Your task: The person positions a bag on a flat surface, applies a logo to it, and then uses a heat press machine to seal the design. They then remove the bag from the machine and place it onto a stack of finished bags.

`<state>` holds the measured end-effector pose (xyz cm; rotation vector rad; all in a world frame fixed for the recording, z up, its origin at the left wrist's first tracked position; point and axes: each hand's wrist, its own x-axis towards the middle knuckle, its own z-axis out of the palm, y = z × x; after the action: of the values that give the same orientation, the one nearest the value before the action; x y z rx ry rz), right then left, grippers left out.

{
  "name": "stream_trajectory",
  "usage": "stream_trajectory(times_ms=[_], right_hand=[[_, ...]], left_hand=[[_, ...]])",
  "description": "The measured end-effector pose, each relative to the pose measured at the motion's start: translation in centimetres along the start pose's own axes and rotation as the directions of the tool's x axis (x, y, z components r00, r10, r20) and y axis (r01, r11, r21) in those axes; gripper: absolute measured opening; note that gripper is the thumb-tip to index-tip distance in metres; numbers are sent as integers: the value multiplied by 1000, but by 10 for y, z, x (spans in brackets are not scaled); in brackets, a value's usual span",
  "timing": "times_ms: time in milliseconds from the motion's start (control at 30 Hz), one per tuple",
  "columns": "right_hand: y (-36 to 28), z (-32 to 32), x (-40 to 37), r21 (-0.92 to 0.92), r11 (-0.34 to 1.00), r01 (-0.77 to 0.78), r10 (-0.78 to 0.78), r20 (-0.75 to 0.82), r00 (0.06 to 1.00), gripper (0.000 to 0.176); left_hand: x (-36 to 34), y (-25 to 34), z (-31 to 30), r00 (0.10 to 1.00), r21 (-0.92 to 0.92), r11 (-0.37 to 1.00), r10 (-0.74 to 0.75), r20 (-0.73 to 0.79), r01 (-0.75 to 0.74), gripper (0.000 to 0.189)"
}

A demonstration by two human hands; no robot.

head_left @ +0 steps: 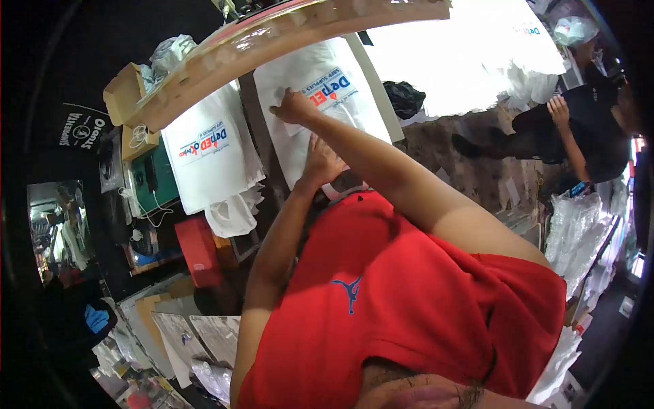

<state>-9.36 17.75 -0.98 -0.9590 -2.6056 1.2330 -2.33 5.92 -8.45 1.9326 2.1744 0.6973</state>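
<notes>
A white bag [366,117] with blue and red "DepED" lettering lies flat in front of me, its handle loop toward my waist. My right hand [297,107] is over the printed middle of the bag. Its fingers are curled in and the thumb side points left; whatever it grips, if anything, is hidden. Closer to my body, my left hand [324,162] rests on the lower part of the same bag, fingers extended. To the left hangs a stack of similar printed white bags [211,153], apart from both hands.
A long brown board edge [293,42] crosses above the bag. More white printed sheets or bags [470,51] cover a surface at upper right. A black plastic bag [405,99] lies beside it. Another person in dark clothes [579,126] is at right. A red box [196,251] stands at left.
</notes>
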Motion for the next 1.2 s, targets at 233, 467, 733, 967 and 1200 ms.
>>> stream_trajectory(times_ms=[233,467,733,967,1200], right_hand=[[107,-72,-13,-312,924,-221,50,-476,878,78],[124,-87,-17,-81,978,-191,139,-428,893,29],[119,-89,-27,-85,966,-243,194,-383,903,28],[140,-73,-16,-132,979,-154,110,-294,949,44],[108,-66,-33,-118,942,-316,248,-393,885,52]], left_hand=[[-10,12,-37,971,-69,985,-168,-169,158,65],[-12,5,-29,965,-4,991,-128,-228,130,64],[-11,8,-27,958,-14,988,-151,-245,153,66],[-9,12,-33,960,17,989,-138,-242,146,67],[2,16,-23,969,21,996,-81,-235,88,68]])
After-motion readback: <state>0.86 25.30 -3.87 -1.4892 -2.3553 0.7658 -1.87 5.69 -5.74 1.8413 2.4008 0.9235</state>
